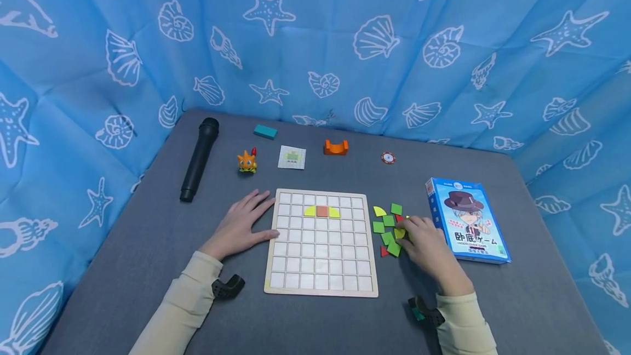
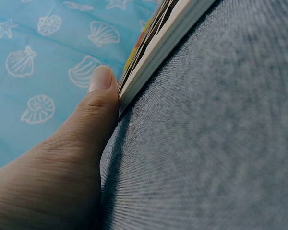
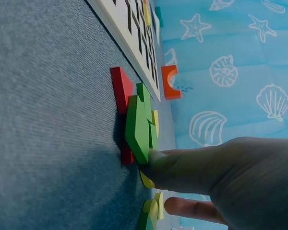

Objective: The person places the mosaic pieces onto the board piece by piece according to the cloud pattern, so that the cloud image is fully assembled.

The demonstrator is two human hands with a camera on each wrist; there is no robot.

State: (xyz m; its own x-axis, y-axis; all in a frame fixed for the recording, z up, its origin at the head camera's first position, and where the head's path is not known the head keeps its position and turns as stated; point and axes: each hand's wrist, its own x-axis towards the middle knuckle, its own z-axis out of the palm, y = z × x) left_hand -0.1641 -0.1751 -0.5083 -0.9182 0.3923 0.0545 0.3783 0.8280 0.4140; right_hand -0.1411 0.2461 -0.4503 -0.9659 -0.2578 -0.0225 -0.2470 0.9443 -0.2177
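Note:
My left hand point(image 1: 240, 227) lies at the left side of a wooden grid board point(image 1: 320, 292), fingers spread. Its thumb point(image 2: 102, 98) rests against the board's edge in the left wrist view. Near the top of the grid, a red square tile point(image 1: 322, 211) sits between two yellow rounded tiles. Right of the board, my right hand point(image 1: 426, 248) reaches into a loose pile of green tiles point(image 1: 378, 227), with red and yellow ones among them. In the right wrist view the thumb point(image 3: 170, 167) touches a tilted green tile point(image 3: 137, 129), the other visible finger apart from it.
A blue game box point(image 1: 473, 223) lies right of my right hand. Along the back are a black microphone point(image 1: 199, 160), an orange toy figure point(image 1: 246, 162), a teal block point(image 1: 265, 131), a pattern card point(image 1: 292, 158), an orange arch block point(image 1: 336, 148) and a poker chip point(image 1: 388, 158).

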